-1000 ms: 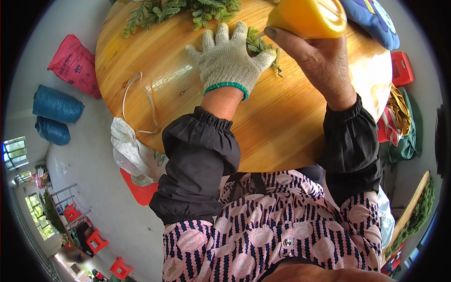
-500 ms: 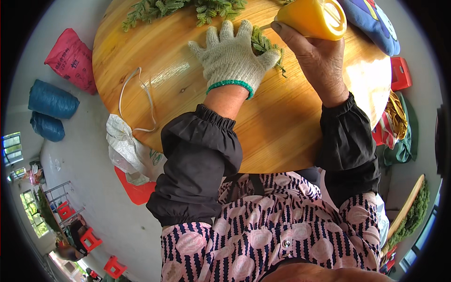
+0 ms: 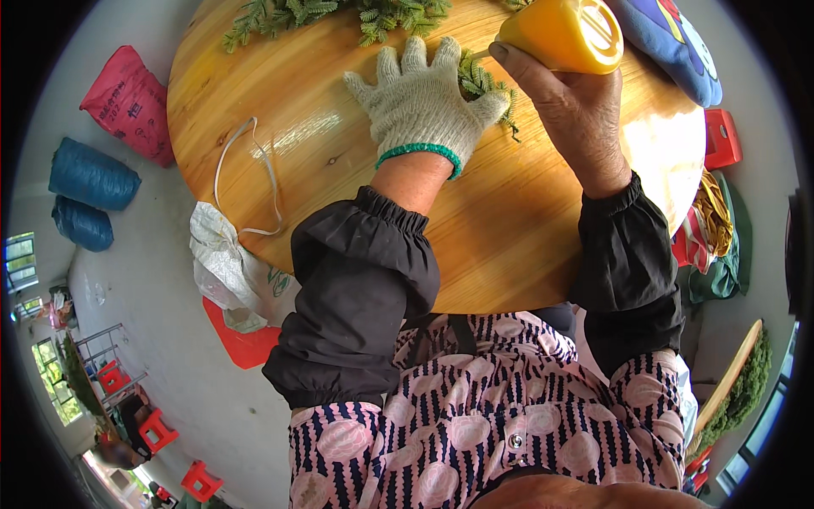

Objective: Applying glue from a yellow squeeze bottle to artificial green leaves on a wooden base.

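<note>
My left hand, in a knitted off-white glove with a green cuff, lies palm down with its fingers spread. It rests over the wooden table, and a small green fir sprig shows between its forefinger and thumb. How much of the sprig lies under the palm is hidden. My bare right hand grips a yellow plastic bottle, tilted so that its round base faces up and right. A thin spout at the bottle's left end points at the sprig, close to my gloved fingers.
More fir branches lie at the round table's far edge. A blue padded item sits at far right. A white strap runs to a white sack at the left edge. A red stool stands right.
Both hands and the bottle hold nearly the same pose over the sprig. The whole view has shifted very slightly.
</note>
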{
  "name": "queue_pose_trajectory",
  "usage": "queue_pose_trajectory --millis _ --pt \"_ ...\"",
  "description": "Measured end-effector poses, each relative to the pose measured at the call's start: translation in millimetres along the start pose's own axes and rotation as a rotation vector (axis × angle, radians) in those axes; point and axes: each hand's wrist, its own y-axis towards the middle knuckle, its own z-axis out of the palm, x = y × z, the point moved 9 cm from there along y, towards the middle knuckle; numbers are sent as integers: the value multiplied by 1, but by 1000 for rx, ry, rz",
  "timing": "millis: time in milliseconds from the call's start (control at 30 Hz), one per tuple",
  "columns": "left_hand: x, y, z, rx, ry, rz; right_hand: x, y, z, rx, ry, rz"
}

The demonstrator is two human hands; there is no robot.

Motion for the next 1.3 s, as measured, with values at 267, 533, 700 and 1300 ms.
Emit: queue_pose_trajectory --millis 267,533,700,1300 --pt "0 -2 -2 -23 9 5 6 -3 0 -15 3 4" --pt "-1 -4 -4 -84 -28 26 13 -9 6 141 -86 31" --pt "-4 -2 -7 -114 -21 53 40 -4 -18 6 -26 -151" --pt "-2 9 -3 -6 102 226 -19 -22 -35 -24 257 90"
